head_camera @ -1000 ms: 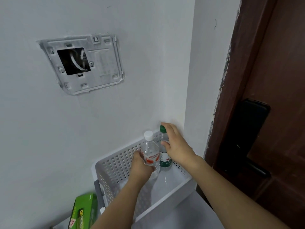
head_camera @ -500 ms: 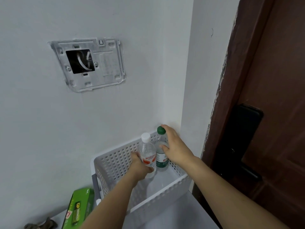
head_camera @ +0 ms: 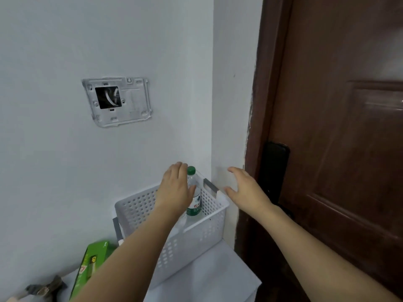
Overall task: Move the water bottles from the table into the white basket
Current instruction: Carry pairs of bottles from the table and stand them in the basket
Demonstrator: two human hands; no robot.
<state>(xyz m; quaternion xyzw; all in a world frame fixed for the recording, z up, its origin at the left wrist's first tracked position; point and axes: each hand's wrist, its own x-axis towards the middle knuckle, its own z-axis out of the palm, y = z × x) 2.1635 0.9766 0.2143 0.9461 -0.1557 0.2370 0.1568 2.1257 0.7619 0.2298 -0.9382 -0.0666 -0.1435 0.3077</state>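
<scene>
A white perforated basket [head_camera: 209, 223] stands on the white table [head_camera: 209, 277] against the wall corner. Inside it a clear water bottle with a green cap and green label [head_camera: 194, 199] stands upright near the far right side. My left hand [head_camera: 176, 190] hovers open above the basket just left of that bottle, hiding whatever stands behind it; the white-capped bottle is not visible. My right hand [head_camera: 246, 190] is open and empty, lifted to the right of the basket, beside the wall edge.
A green battery box [head_camera: 91, 267] lies on the table left of the basket, with a dark rumpled object [head_camera: 46, 289] at the bottom left. A brown door with a black lock [head_camera: 274, 168] is on the right. A mounting plate [head_camera: 117, 101] is fixed to the wall.
Both hands have let go of the bottles and lifted. My right hand moved right, away from the green-capped bottle, which stays upright in the basket. My left hand rose above the basket.
</scene>
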